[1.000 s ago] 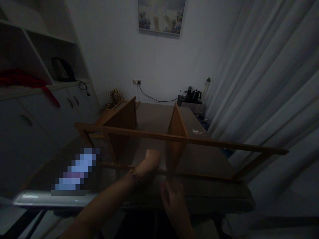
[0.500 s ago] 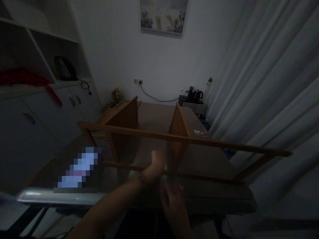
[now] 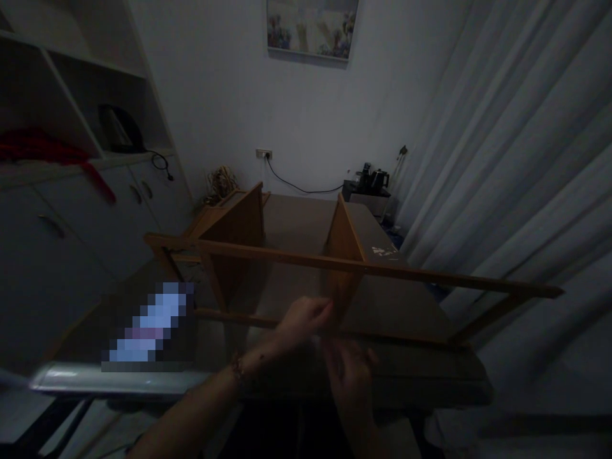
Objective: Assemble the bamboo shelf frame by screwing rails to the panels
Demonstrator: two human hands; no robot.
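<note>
A wooden frame with shelf panels (image 3: 284,254) lies on its side on a brown table (image 3: 406,306). My left hand (image 3: 306,315), a bracelet at its wrist, is over the lower rail beside the right-hand panel (image 3: 345,255). Its fingers and thumb are drawn together in a pinch; whatever may be between them is too dark to make out. Lower and to the right, my right hand (image 3: 351,366) is near the table's front edge just below the same rail. The fingers are curled in and partly blurred, and anything inside them is hidden.
A blurred-out bright screen (image 3: 155,322) lies at the table's left. White cabinets (image 3: 90,217) with a kettle (image 3: 119,131) and red cloth (image 3: 43,146) line the left. A small stand with a black appliance (image 3: 368,185) is behind; curtains (image 3: 516,159) hang at right.
My left hand has turned and its fingers now point right, toward the panel. My right hand has shifted a little right and up. The wooden frame stays in place.
</note>
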